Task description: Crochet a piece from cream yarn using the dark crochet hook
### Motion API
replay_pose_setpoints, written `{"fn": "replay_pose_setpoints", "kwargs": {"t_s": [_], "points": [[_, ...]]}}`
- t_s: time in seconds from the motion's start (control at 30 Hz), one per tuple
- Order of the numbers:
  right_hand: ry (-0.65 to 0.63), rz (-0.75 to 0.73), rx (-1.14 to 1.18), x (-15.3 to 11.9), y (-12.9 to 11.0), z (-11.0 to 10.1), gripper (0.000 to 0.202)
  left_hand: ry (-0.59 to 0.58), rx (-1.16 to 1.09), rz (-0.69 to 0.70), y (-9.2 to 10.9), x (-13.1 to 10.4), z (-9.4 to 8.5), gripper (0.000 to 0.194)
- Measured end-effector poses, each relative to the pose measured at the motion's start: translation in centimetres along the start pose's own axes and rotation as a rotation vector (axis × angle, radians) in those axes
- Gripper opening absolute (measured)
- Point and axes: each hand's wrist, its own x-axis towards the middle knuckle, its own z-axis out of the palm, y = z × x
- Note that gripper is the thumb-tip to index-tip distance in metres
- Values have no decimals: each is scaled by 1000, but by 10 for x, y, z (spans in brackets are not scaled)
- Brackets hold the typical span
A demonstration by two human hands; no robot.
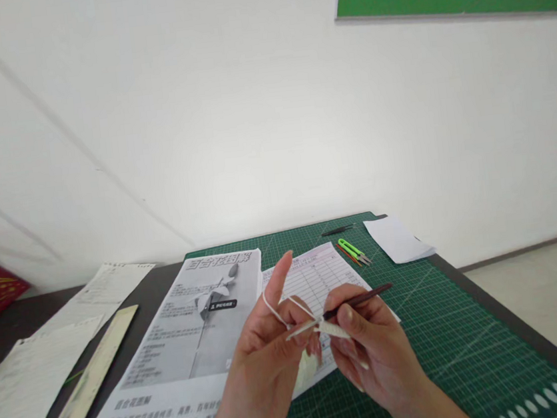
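Observation:
My right hand (pixel 374 339) grips a crochet hook (pixel 361 297) by its dark handle, with the metal shaft pointing left. A small cream crocheted piece (pixel 333 329) hangs at the hook, against my right fingers. White yarn (pixel 274 309) runs over the raised index finger of my left hand (pixel 265 358) and down to the hook. The other left fingers are curled close to the hook tip, with the yarn passing among them. Below them is a pale cream bundle (pixel 306 371), partly hidden by the left hand; I cannot make out its shape.
A green cutting mat (pixel 437 325) covers the table. On it lie a printed form (pixel 310 269), green thread snips (pixel 352 250), dark tweezers (pixel 337 231) and white paper (pixel 396 239). Leftward are a printed flower sheet (pixel 173 342), a ruler (pixel 85 392) and handwritten sheets (pixel 31 378). A wall stands behind.

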Motion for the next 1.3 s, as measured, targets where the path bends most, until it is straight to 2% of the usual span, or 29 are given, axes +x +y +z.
{"fn": "replay_pose_setpoints", "kwargs": {"t_s": [0.07,0.2,0.27,0.4,0.57,0.63,0.77,0.9,1.13,1.23,1.3], "points": [[-28,17,22,-1,0,-1,12,-70,21,84,-3,0,-4,57],[-33,33,45,-2,0,-3,9,-131,179,146,-3,2,-10,56],[-42,22,24,-1,0,-3,10,-126,243,117,-1,2,-11,56],[-56,-6,-29,1,-3,-2,11,-127,256,-46,7,1,-10,52],[-70,-4,-117,1,-3,-6,11,-223,316,-133,16,1,-11,64],[-101,17,-162,1,-3,-8,10,-235,322,-158,16,2,-12,61],[-132,34,-218,0,-3,-9,11,-150,381,-167,12,4,-14,46],[-110,29,-266,1,-6,-7,13,-133,428,-107,8,4,-14,48],[-80,42,-362,3,-9,-7,17,-12,310,-206,6,9,-6,44],[-50,56,-315,4,-8,-7,19,82,324,-177,6,9,-1,41],[-14,76,-260,6,-8,-7,29,140,372,-137,8,8,0,43]]}}
